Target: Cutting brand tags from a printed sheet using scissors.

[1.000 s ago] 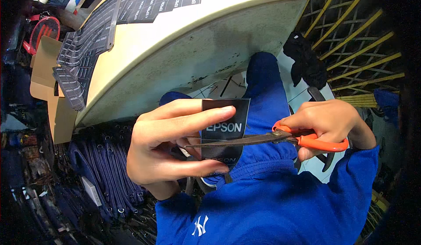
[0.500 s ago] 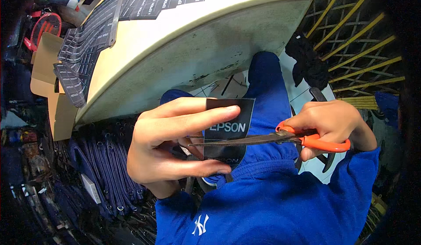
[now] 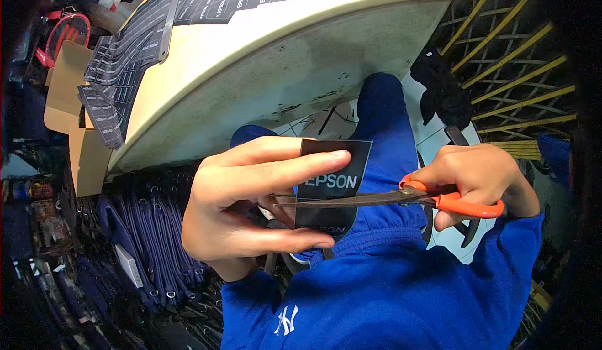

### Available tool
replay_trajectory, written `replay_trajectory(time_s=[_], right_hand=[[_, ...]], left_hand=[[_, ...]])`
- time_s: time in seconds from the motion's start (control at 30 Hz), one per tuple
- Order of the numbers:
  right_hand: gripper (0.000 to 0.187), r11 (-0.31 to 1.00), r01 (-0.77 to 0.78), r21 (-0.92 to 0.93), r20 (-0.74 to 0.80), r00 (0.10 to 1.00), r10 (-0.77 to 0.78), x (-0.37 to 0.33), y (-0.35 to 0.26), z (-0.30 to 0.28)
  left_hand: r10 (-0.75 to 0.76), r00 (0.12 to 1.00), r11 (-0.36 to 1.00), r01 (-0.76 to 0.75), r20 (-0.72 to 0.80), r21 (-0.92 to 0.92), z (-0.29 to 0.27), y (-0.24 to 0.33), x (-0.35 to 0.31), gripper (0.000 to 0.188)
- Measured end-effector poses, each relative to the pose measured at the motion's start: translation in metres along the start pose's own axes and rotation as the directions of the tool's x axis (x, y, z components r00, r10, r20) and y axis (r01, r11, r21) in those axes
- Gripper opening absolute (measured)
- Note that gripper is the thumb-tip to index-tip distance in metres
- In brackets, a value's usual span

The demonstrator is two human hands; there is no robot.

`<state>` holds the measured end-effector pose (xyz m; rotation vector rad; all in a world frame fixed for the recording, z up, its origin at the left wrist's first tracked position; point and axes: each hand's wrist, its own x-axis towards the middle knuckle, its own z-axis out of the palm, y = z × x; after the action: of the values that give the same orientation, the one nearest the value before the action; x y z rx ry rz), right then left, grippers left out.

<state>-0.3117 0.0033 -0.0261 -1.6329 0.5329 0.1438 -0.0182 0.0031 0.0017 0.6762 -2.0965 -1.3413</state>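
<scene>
My left hand (image 3: 229, 203) pinches a black label strip (image 3: 342, 162) with pale printed lettering, its fingers above and its thumb side below, in front of my lap. Across the strip lie the long dark blades of a pair of scissors (image 3: 382, 198), nearly closed, with their tips reaching in between my left fingers. The scissors' orange handles are gripped by my right hand (image 3: 480, 171), fingers wrapped through and round the loops. Whether the strip is cut through at the blades I cannot tell.
Ahead stands a cream table (image 3: 207, 49) with a curved edge. Many printed black label sheets (image 3: 122, 62) and a metal ruler (image 3: 170, 24) lie on it. An open cardboard box (image 3: 86, 156) is at its left, dark blue straps (image 3: 153, 243) below, a yellow-barred lattice (image 3: 514, 68) at right.
The label strip and the scissors have shifted slightly to the right in the picture. Both hands keep their grips, and the blades still lie across the strip.
</scene>
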Motion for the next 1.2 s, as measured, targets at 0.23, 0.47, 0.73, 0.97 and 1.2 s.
replay_trajectory(time_s=[0.23, 0.47, 0.73, 0.97, 1.2], right_hand=[[0.051, 0.999, 0.035, -0.01, -0.02, 0.999, -0.035, 0.0, 0.001, 0.0017], [0.051, 0.999, 0.037, -0.007, -0.036, 0.999, -0.038, -0.0008, 0.0024, 0.0025], [0.05, 0.999, 0.015, 0.052, -0.037, 0.999, -0.014, -0.001, 0.0036, 0.0025], [0.051, 1.0, 0.016, 0.022, -0.05, 0.999, -0.015, -0.0014, 0.0072, 0.003], [0.05, 0.999, 0.014, -0.033, -0.066, 0.998, -0.016, 0.0, 0.0085, 0.0025]], left_hand=[[0.012, 1.0, 1.0, -0.012, -0.011, 0.016, -0.0004, -0.0003, -0.0011, 0.06], [0.013, 1.0, 0.998, -0.012, -0.004, 0.06, -0.0009, 0.0001, 0.0004, 0.061], [0.035, 0.999, 0.992, -0.035, -0.004, 0.119, -0.0012, -0.0025, -0.0003, 0.075], [0.011, 1.0, 0.989, -0.014, 0.016, 0.146, -0.0021, -0.0015, -0.0002, 0.074], [0.012, 1.0, 0.991, -0.013, 0.009, 0.132, -0.0056, -0.0029, -0.0018, 0.076]])
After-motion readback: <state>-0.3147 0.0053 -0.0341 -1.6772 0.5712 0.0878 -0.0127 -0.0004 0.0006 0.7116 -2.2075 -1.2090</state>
